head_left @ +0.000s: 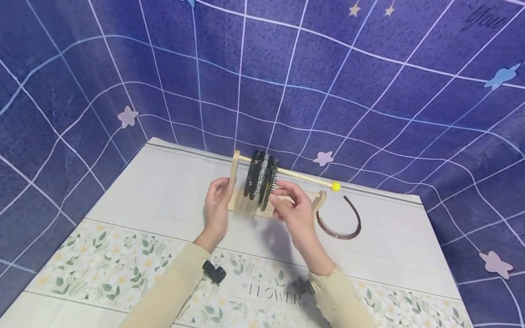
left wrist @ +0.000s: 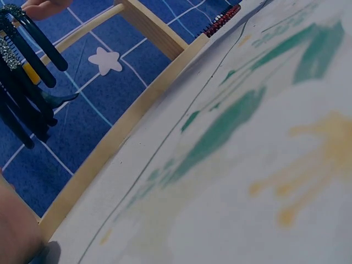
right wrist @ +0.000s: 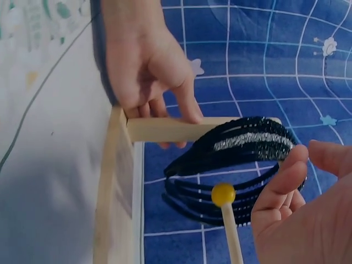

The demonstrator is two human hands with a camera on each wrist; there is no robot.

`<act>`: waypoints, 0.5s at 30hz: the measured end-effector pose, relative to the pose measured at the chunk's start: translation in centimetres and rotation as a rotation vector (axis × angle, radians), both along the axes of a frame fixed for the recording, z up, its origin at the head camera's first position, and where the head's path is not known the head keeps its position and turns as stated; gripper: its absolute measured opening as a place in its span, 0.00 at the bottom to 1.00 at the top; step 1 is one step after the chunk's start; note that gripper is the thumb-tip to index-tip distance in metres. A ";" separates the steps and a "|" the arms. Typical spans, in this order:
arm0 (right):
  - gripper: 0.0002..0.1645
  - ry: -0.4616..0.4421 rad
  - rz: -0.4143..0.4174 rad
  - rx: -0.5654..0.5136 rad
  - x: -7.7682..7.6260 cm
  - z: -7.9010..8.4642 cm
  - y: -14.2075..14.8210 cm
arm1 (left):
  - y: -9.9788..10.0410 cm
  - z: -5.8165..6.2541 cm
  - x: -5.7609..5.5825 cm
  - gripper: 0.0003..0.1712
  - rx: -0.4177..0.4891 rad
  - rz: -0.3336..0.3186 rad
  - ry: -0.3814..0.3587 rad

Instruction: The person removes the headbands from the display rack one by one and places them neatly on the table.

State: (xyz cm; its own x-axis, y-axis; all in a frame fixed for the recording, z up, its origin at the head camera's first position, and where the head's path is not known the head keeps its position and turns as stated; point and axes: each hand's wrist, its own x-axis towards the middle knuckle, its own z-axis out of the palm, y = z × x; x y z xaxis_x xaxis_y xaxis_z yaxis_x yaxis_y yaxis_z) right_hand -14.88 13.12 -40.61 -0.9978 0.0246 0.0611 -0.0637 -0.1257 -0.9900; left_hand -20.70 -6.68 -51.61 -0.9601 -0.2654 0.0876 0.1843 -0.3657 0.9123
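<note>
A pale wooden stand (head_left: 234,177) carries a rod (head_left: 303,176) with a yellow ball (head_left: 336,187) on its right end. Several black headbands (head_left: 253,175), one with a silver glittery band (right wrist: 253,140), hang side by side on the rod. My left hand (head_left: 217,205) grips the stand's left post, fingers and thumb on either side of it in the right wrist view. Beside the rightmost headband is my right hand (head_left: 293,205), its fingers loosely bent and its fingertips at the headband's edge; no firm hold shows. The left wrist view catches only part of the left hand (left wrist: 16,220).
A brown toothed headband (head_left: 340,234) lies on the white cloth right of the stand. The table cover (head_left: 164,177) has a floral strip along the front. A blue gridded curtain (head_left: 262,91) with star shapes rises behind the table's back edge.
</note>
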 end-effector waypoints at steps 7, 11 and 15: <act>0.26 -0.016 -0.048 0.030 -0.8 0.2 -1.1 | 0.1 0.0 -0.1 0.12 0.003 0.000 -0.003; 0.24 -0.019 -0.065 0.014 -1.2 0.3 -1.3 | 0.1 0.0 0.0 0.12 0.005 0.005 -0.006; 0.24 -0.016 -0.066 0.004 -1.3 0.1 -1.3 | 0.0 0.0 0.0 0.12 0.000 0.002 -0.004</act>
